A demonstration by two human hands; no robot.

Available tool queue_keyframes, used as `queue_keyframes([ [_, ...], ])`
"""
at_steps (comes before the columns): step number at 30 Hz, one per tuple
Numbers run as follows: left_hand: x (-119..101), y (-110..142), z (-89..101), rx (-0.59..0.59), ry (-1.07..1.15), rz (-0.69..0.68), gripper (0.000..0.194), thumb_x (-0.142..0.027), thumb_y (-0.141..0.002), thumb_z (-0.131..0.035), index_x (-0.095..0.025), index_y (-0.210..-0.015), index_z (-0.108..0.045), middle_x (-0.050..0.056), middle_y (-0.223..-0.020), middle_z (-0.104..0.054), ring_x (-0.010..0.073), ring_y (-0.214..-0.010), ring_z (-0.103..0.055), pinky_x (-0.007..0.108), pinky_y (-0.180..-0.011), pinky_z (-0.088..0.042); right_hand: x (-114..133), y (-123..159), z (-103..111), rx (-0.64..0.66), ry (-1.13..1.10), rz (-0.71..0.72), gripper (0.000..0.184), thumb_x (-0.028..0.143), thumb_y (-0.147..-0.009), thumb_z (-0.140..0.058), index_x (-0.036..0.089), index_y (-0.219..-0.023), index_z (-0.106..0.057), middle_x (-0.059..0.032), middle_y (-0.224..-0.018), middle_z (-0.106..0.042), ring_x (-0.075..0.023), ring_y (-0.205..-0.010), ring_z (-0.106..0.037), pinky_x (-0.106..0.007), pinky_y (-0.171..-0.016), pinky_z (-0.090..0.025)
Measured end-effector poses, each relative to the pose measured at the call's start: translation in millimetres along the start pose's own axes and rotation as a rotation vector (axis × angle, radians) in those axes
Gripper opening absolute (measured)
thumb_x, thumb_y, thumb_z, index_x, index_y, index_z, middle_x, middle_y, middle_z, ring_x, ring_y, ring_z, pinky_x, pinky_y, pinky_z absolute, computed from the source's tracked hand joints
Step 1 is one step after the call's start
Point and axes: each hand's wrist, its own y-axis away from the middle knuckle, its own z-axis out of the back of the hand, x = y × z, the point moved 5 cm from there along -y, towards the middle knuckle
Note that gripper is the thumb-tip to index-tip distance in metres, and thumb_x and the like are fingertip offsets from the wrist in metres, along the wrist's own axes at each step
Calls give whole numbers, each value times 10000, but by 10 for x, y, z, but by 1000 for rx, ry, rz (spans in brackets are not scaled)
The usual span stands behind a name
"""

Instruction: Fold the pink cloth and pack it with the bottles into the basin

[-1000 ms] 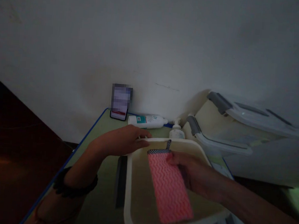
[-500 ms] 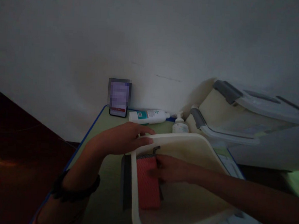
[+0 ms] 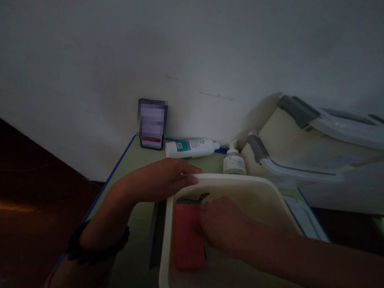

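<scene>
A person's right hand (image 3: 224,225) reaches into a pale tub (image 3: 242,179), its fingers curled in a loose fist against the right edge of a red-pink cloth (image 3: 187,238); with the fingertips hidden, whether they grip it cannot be told. The cloth lies inside the tub along its left side, its dark checked trim and small loop toward the far end. The left hand (image 3: 163,179), a black bracelet (image 3: 95,256) at its wrist, is closed on the tub's rim at the far left corner, thumb on the near side and fingers reaching over. Beneath stands a green table (image 3: 131,234) edged in blue. Just beyond the tub, a pump bottle (image 3: 235,163) stands upright near a white bottle (image 3: 193,148) lying on its side, while a phone (image 3: 152,123), its screen blurred, is propped upright at left. Farther right, two pale lidded bins (image 3: 306,139) with grey latches sit before a scuffed white wall (image 3: 120,47).
</scene>
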Motion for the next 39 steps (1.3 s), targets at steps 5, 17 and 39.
queue_keyframes([
  [5, 4, 0, -6, 7, -5, 12, 353, -329, -928, -376, -170, -1160, -590, 53, -1161, -644, 172, -1022, -590, 255, -877, -422, 152, 84, -4, -223, 50, 210, 379, 196, -759, -545, 56, -1109, -590, -205, -1105, -633, -317, -932, -610, -432, -752, -496],
  [17, 40, 6, -23, 7, -25, 36, 371, -345, -929, -375, -165, -1182, -579, 65, -1233, -603, 178, -1072, -565, 252, -885, -412, 113, 111, -237, -235, 39, 274, 739, 319, -734, -616, -61, -1319, -372, -261, -1356, -421, -348, -1247, -391, -446, -1050, -314],
  [39, 79, -3, -30, 2, 49, 49, 357, -367, -916, -394, -189, -1160, -584, 25, -1134, -654, 157, -976, -597, 221, -844, -409, 179, -39, -109, -302, 32, 251, 698, 463, -675, -661, 28, -1195, -495, -236, -1244, -487, -375, -1122, -440, -517, -894, -413],
])
